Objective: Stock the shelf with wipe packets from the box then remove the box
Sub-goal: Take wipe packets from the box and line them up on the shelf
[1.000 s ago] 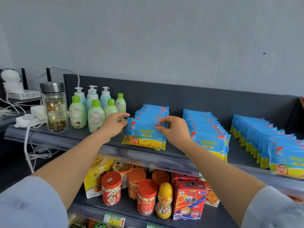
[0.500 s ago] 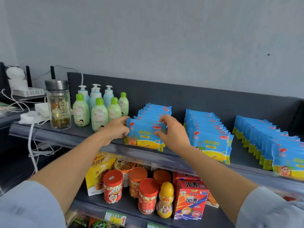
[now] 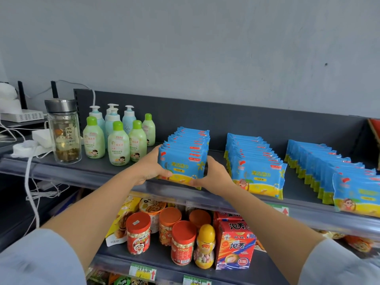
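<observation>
The front wipe packet stands at the near end of the left row of packets, right at the near lip of the upper shelf, and leans back on the packets behind it. The left hand grips its left edge, thumb laid across the lower front. The right hand holds its right edge the same way, thumb at the lower corner. A bare strip of shelf separates this row from the middle row, and the right hand sits in it. A wider strip lies before the right row. To the left the gap is narrow, with the green bottles just beside the left hand. The packets are flat pillows of glossy film, blue above and yellow below. The shelf is matte dark grey with a clear plastic strip along its near edge and an upright back panel. At the far left stands a cylindrical glass bottle with a metal lid. Below, round jars with red lids stand by a red carton.
</observation>
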The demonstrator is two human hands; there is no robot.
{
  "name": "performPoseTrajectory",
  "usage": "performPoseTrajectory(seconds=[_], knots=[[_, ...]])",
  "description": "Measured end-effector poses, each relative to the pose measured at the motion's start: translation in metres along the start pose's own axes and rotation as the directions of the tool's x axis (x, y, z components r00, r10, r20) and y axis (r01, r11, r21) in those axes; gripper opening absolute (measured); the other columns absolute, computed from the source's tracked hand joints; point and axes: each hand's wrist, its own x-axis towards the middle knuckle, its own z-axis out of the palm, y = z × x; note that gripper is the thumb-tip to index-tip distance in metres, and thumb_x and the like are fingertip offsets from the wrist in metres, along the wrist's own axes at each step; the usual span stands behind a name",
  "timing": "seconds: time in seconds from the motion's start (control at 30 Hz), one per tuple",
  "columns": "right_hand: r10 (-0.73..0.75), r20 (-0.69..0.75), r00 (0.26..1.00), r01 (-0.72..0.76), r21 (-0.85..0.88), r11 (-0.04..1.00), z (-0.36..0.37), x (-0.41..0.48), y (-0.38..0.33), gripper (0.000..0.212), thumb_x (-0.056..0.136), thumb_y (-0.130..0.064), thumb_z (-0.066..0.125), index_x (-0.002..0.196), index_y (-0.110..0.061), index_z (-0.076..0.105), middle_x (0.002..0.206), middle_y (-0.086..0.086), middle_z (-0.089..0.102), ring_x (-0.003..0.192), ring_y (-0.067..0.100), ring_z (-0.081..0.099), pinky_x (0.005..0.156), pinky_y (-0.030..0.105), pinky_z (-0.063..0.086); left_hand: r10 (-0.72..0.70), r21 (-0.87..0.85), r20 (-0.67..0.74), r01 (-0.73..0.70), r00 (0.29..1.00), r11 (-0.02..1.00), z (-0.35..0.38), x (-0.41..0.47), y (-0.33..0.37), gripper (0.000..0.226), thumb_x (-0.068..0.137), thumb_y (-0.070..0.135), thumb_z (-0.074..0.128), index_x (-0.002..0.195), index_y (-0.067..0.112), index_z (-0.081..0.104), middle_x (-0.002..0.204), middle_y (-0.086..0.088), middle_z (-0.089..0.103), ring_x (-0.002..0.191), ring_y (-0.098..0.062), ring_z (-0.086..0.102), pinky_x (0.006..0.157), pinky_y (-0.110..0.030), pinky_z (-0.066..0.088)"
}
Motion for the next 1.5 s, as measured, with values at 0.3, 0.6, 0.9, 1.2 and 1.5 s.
performPoseTrajectory(seconds=[0.3,0.6,0.9,1.2,1.5], knots=[[0.010,-0.009,1.000,-0.010,0.051,0.999,-0.001,-0.001,0.002,0.057,0.082,-0.025,0.075,0.129,-0.018,0.044,0.126,-0.006,0.057,0.102,0.004,0.051,0.075,0.017,0.045,0.016,0.062,-0.006,-0.016,1.000,0.998,0.001,0.001,-0.002,0.077,0.073,-0.011,0.074,0.134,0.016,0.036,0.121,0.005,0.056,0.113,-0.013,0.054,0.094,-0.030,0.047],[0.084,0.042,0.996,-0.088,0.106,0.990,0.001,0.003,0.002,0.077,0.074,-0.020,0.082,0.134,-0.018,0.034,0.126,-0.005,0.056,0.115,0.015,0.056,0.097,0.035,0.049,-0.001,0.133,0.028,-0.003,1.000,0.991,-0.002,0.005,0.000,0.083,0.074,-0.007,0.075,0.139,0.017,0.030,0.128,0.002,0.054,0.115,-0.014,0.053,0.087,-0.025,0.048],[0.070,0.074,0.995,-0.084,0.202,0.976,0.000,0.010,0.002,0.077,0.073,-0.016,0.082,0.135,-0.024,0.038,0.126,-0.007,0.057,0.117,0.014,0.056,0.100,0.036,0.048,-0.061,-0.105,0.099,0.071,0.993,0.992,0.002,0.005,0.004,0.087,0.071,-0.023,0.067,0.139,0.021,0.033,0.129,-0.003,0.058,0.118,-0.021,0.056,0.099,-0.036,0.048],[0.126,0.029,0.992,-0.121,0.553,0.825,-0.011,0.013,-0.012,0.049,0.096,-0.050,0.044,0.138,-0.026,0.035,0.101,-0.025,0.053,0.081,-0.009,0.049,0.089,0.020,0.035,-0.089,-0.277,-0.050,0.072,0.995,0.958,0.003,0.014,0.020,0.062,0.081,0.072,0.050,0.112,0.019,0.059,0.117,0.003,0.065,0.104,-0.009,0.060,0.107,-0.030,0.032],[0.323,0.056,0.945,-0.254,0.748,0.613,-0.003,0.047,-0.023,0.062,0.095,-0.064,0.021,0.095,-0.022,0.065,0.088,0.000,0.074,0.072,0.011,0.071,0.065,0.029,0.054,-0.157,-0.387,0.111,0.188,0.981,0.903,-0.002,0.035,0.030,0.076,0.085,0.076,0.024,0.092,0.015,0.068,0.091,-0.007,0.075,0.078,-0.019,0.073,0.080,-0.035,0.053]])
